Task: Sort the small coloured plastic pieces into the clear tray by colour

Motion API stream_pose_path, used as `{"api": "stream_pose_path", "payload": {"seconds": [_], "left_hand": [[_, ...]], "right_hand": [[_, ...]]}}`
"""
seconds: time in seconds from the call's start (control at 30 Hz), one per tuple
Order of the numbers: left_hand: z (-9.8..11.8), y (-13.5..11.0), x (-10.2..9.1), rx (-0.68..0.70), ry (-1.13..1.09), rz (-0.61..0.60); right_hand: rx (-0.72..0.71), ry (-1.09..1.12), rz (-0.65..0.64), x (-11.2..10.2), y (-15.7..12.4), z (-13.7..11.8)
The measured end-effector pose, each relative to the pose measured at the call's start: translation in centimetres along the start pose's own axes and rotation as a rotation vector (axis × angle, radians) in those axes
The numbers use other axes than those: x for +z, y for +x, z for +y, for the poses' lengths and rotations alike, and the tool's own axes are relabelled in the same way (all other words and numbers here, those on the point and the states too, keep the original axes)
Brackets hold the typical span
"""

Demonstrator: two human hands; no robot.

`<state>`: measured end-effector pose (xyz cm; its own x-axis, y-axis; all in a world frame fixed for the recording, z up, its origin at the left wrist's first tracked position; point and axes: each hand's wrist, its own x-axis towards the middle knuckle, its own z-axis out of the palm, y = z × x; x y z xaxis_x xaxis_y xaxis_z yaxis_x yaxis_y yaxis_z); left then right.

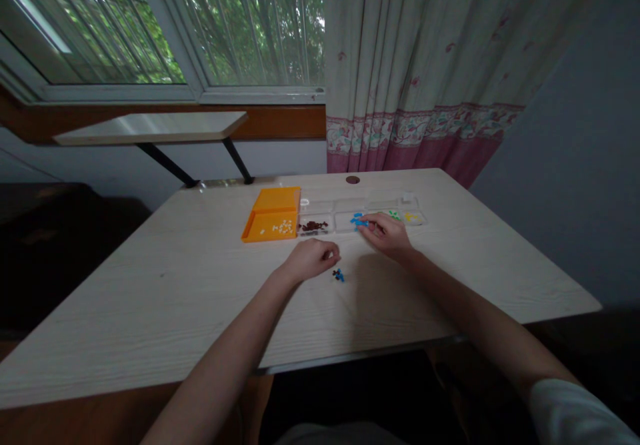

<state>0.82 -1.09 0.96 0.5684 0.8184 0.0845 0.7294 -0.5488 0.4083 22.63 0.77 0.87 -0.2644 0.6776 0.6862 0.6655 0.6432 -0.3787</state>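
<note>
My right hand (387, 233) reaches over a clear plastic tray (343, 225), its fingertips pinched together among small blue pieces (358, 219). One blue piece seems to be between them, though the fingers partly cover it. My left hand (314, 258) is curled closed just above the table, in front of the tray; whatever its fingers hold is hidden. Close by its fingertips, a small cluster of blue and dark brown pieces (339, 275) lies on the tabletop. Dark brown pieces (313, 226) fill the compartment left of the blue ones.
An orange box (277, 198) lies opened at the left, with small white pieces (285, 226) in it. Green pieces (395, 215) and yellow pieces (411, 217) sit in compartments at the right. A raised shelf (155, 127) stands at the table's back left, below the window.
</note>
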Motion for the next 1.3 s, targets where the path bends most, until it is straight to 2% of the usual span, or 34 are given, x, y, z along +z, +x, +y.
{"api": "stream_pose_path", "payload": {"seconds": [0.2, 0.43, 0.53, 0.77, 0.9, 1.17, 1.3], "left_hand": [[-0.3, -0.1, -0.3, 0.019, 0.078, 0.012], [-0.6, -0.1, -0.5, 0.036, 0.064, -0.029], [-0.9, -0.1, -0.2, 0.045, 0.041, -0.03], [-1.0, 0.3, 0.5, 0.072, -0.19, 0.057], [-0.9, 0.5, 0.7, 0.071, -0.335, 0.088], [-0.6, 0.6, 1.1, 0.023, -0.558, 0.123], [-0.4, 0.5, 0.9, 0.002, -0.582, 0.169]], "right_hand": [[0.15, -0.06, -0.009, 0.4, 0.1, 2.0], [0.314, -0.096, -0.073, 0.9, 0.1, 3.3], [0.263, -0.069, -0.104, 1.0, 0.1, 3.1], [-0.06, 0.038, -0.305, 2.2, -1.0, 0.9], [-0.18, 0.067, -0.301, 2.7, -1.7, -0.1], [-0.176, 0.085, -0.254, 2.4, -1.6, -0.5], [-0.157, 0.105, -0.244, 2.3, -1.5, -0.6]]}}
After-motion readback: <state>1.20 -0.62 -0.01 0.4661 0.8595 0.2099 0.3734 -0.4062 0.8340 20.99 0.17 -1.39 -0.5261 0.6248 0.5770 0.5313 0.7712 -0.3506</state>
